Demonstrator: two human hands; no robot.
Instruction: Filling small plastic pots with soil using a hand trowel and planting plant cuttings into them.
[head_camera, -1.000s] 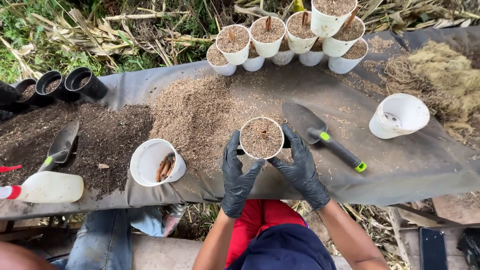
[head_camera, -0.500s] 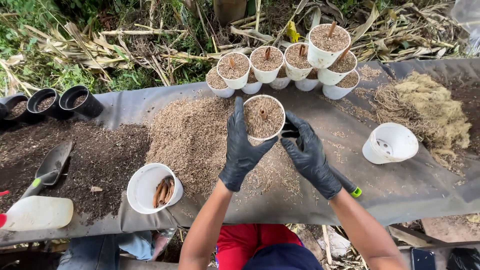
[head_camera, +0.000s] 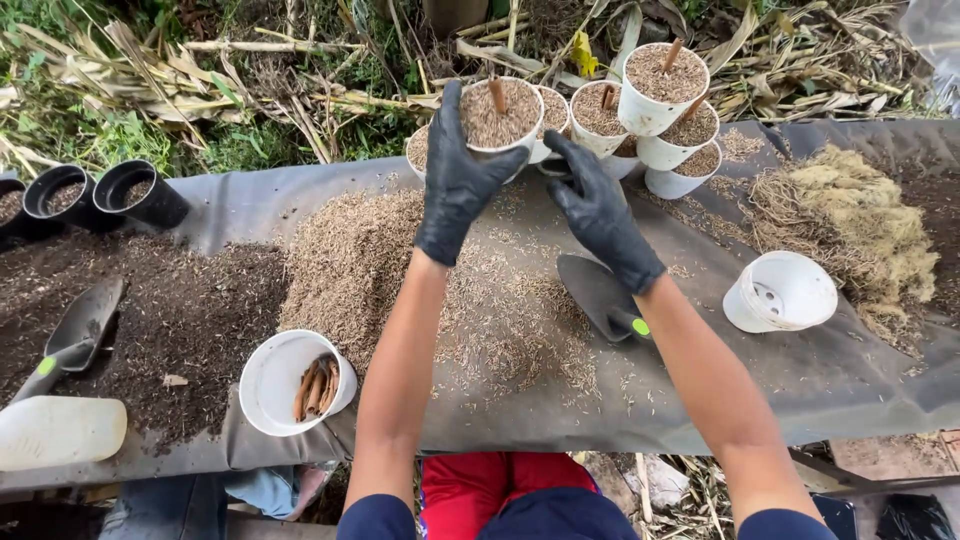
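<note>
Gripping the white pot at 12 o'clock, your left hand and right hand clasp it upright, its cutting pointing up.

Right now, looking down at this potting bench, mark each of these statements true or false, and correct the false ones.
1. Both hands wear black gloves. True: left hand, right hand.
2. The held white pot is empty. False: it is filled with husk mix and has a stick in it.
3. A trowel lies under the right forearm. True.
4. The pot holding the brown stick pieces is black. False: it is white.
5. The tipped-over white pot lies left of the husk pile. False: far right.
</note>
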